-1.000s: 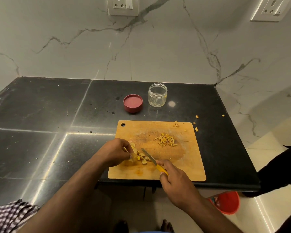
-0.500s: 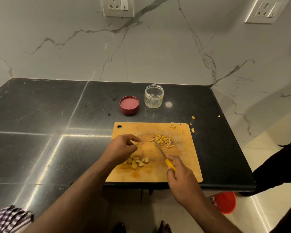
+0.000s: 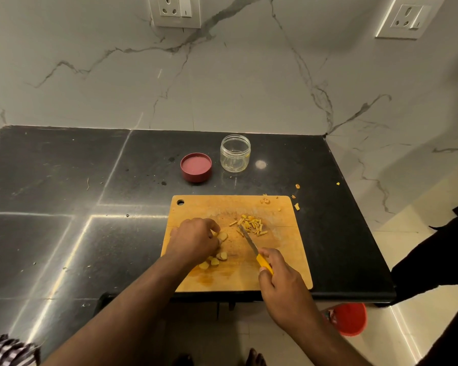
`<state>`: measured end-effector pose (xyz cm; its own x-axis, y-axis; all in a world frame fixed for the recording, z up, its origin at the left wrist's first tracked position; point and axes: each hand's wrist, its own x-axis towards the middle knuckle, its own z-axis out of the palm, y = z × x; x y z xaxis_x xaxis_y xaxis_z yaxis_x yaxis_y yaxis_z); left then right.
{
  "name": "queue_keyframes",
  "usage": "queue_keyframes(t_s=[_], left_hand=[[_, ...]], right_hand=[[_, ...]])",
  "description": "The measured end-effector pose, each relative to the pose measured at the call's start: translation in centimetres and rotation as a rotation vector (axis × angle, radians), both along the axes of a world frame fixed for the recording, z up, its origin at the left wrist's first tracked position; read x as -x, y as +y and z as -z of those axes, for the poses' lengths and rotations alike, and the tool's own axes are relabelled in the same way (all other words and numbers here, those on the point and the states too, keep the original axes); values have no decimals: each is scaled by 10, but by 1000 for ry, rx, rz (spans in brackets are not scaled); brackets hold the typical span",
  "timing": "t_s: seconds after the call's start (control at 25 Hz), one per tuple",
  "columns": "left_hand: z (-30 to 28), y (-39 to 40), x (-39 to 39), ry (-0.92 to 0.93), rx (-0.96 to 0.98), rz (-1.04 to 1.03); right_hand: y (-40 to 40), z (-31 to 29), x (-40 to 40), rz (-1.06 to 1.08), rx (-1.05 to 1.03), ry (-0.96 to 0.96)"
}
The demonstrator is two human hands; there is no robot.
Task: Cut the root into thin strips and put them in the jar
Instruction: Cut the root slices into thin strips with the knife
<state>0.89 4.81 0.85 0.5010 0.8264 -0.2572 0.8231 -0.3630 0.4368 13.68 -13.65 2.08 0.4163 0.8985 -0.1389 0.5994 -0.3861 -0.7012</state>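
On the cutting board [image 3: 286,260], left hand [image 3: 193,240] now pinching a root slice [image 3: 222,236], right hand [image 3: 278,281] gripping the knife [image 3: 251,248], shifted toward the strips [image 3: 251,224]

My one camera sits on my head, looking forward and steeply down from close above the near edge of the black table [image 3: 64,180], taking in its whole top, the marble wall [image 3: 249,88] behind and the floor [image 3: 421,233] at right.

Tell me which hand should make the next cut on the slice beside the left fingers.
Right. The right hand already grips the knife, its blade lying on the board just right of that slice. The left hand touches the slice, so it is likely better steadying it.
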Motion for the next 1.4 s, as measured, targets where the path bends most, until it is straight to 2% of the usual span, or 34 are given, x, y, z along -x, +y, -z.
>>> queue_keyframes(t_s=[0.44,0.68,0.88,1.4], left_hand=[[9,-1,-12,-50,-67,4],[11,2,-15,-132,4,-1],[14,3,-13,-165,12,-36],[14,1,-15,-95,-50,-36]], right_hand=[[13,-2,17,-164,12,-101],[20,0,11,-17,-5,-183],[17,-3,14,-113,14,-126],[24,1,25,-182,65,-182]])
